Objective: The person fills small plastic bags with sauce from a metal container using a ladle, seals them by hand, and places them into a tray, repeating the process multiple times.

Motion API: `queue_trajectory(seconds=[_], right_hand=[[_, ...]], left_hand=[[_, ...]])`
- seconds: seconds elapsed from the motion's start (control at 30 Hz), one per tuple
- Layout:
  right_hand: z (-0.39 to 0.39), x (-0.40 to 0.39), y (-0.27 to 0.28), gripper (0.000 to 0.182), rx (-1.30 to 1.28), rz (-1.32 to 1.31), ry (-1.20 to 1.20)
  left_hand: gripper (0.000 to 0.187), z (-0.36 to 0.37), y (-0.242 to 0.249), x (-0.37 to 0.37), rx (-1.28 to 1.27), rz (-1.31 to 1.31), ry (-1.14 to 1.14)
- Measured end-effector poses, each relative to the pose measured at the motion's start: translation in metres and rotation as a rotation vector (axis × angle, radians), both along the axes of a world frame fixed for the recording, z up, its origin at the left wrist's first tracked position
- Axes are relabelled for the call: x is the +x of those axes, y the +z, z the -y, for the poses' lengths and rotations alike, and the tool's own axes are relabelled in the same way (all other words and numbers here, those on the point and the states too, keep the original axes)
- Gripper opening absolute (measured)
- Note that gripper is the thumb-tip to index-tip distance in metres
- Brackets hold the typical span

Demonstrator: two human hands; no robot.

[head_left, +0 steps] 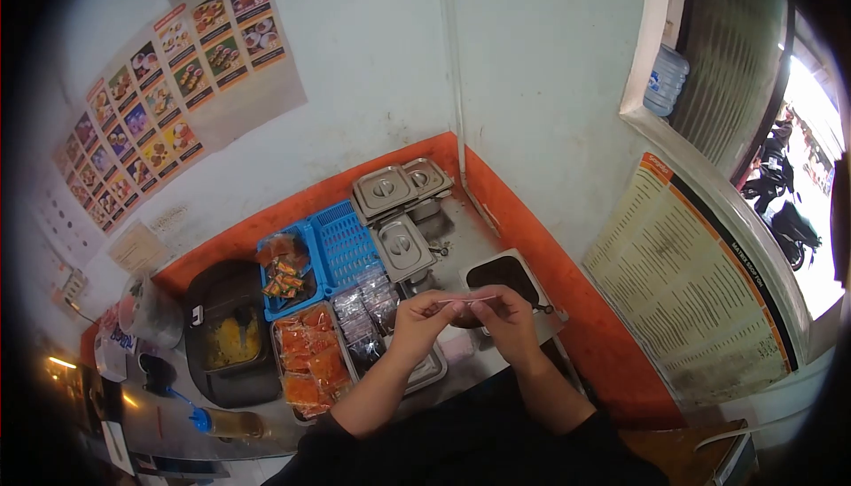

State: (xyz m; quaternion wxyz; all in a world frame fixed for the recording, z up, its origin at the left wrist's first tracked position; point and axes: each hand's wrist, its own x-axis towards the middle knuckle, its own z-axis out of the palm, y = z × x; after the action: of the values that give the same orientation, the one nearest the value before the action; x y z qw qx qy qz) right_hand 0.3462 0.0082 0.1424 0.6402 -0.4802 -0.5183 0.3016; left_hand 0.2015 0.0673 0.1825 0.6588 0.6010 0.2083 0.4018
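L hand (426, 315) & R hand (508, 315) pinch thin pale-edged item (467, 298), lower part mostly hidden

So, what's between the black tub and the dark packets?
In the head view, orange packets lie between the black tub and the dark packets.

From here: both forearms (379, 387) reaching forward, angled inward. Left hand (419, 322) left of dark-filled tray (533, 275), right hand (510, 319) by its near edge. Both pinching, thumbs (458, 307) close together.
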Motion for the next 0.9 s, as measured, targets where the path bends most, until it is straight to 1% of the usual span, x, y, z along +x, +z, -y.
queue_trajectory(seconds=[0.07,0.1,0.23,0.27,0.3,0.33,0.37,0.4,0.43,0.5,0.57,0.63,0.77,0.83,0.9], right_hand=[[-0.001,-0.004,0.006,0.01,0.024,0.001,0.029],[0.002,-0.008,0.014,0.009,0.051,0.042,0.024],[0.003,-0.014,0.024,0.007,0.087,0.105,0.053],[0.003,-0.014,0.027,0.007,0.087,0.104,0.057],[0.003,-0.014,0.031,0.007,0.123,0.169,0.063],[0.002,-0.013,0.033,0.008,0.159,0.234,0.07],[0.0,-0.013,0.024,0.008,0.158,0.234,0.078],[-0.003,-0.013,0.013,0.008,0.101,0.156,0.056],[-0.006,-0.012,0.006,0.009,0.044,0.079,0.034],[-0.005,-0.01,0.007,0.01,0.01,0.033,0.042],[-0.003,-0.011,0.013,0.011,-0.026,-0.014,0.049],[-0.003,-0.016,0.016,0.01,0.071,0.062,0.047],[0.0,-0.026,0.034,0.01,0.067,-0.003,0.094],[-0.002,-0.025,0.033,0.01,0.181,0.198,0.073],[-0.005,-0.027,0.028,0.01,0.163,0.182,0.068]], left_hand=[[0.012,0.004,0.004,-0.002,0.015,-0.008,0.05],[0.011,0.006,0.004,-0.002,0.029,-0.02,0.092],[0.01,0.004,-0.003,-0.006,0.095,0.008,0.118],[0.01,0.001,-0.011,-0.008,0.154,-0.026,0.134],[0.01,0.0,-0.011,-0.009,0.212,-0.062,0.151],[0.01,0.002,-0.01,-0.01,0.21,-0.062,0.157],[0.01,0.006,-0.007,-0.011,0.117,-0.019,0.156],[0.01,0.008,-0.002,-0.011,0.026,0.026,0.155],[0.01,0.008,0.0,-0.013,0.027,0.028,0.162],[0.009,0.007,0.004,-0.019,-0.036,-0.003,0.191],[0.009,0.009,0.01,-0.021,-0.017,-0.011,0.196],[0.009,0.01,0.01,-0.022,0.001,-0.02,0.203],[0.01,0.012,0.007,-0.023,0.087,-0.045,0.23],[0.01,0.012,0.003,-0.024,0.116,-0.068,0.227],[0.009,0.013,0.0,-0.023,0.147,-0.088,0.235]])
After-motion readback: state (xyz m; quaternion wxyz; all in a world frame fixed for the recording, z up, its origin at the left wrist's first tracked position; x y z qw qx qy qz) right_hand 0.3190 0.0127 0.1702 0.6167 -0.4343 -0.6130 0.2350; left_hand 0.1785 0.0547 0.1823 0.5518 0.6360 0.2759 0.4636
